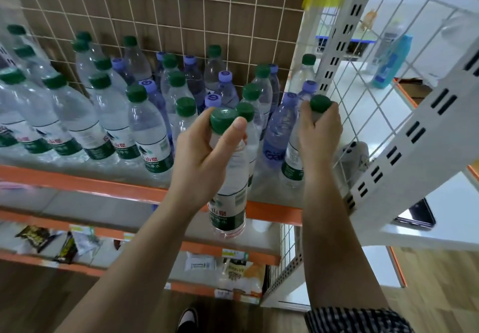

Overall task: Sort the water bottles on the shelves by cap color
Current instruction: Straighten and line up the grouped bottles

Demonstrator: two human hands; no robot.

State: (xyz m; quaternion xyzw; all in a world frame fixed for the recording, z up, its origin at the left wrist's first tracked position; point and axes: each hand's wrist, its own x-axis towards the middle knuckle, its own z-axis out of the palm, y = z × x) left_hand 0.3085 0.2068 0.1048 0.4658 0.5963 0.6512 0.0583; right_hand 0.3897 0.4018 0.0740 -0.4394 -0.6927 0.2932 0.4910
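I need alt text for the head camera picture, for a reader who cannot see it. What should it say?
A person's left hand holds a green-capped bottle in front of an orange-edged shelf, while the right hand grips a second green-capped bottle at its right end. On it stand green-capped bottles and purple-capped bottles, mixed.

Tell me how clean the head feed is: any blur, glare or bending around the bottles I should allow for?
Head view, centre: sharp; the green cap on the bottle in the left hand shows a small glare patch. Head view, far left: the edge bottles are smeared. Head view, right: the white upright leans and bows from lens distortion.
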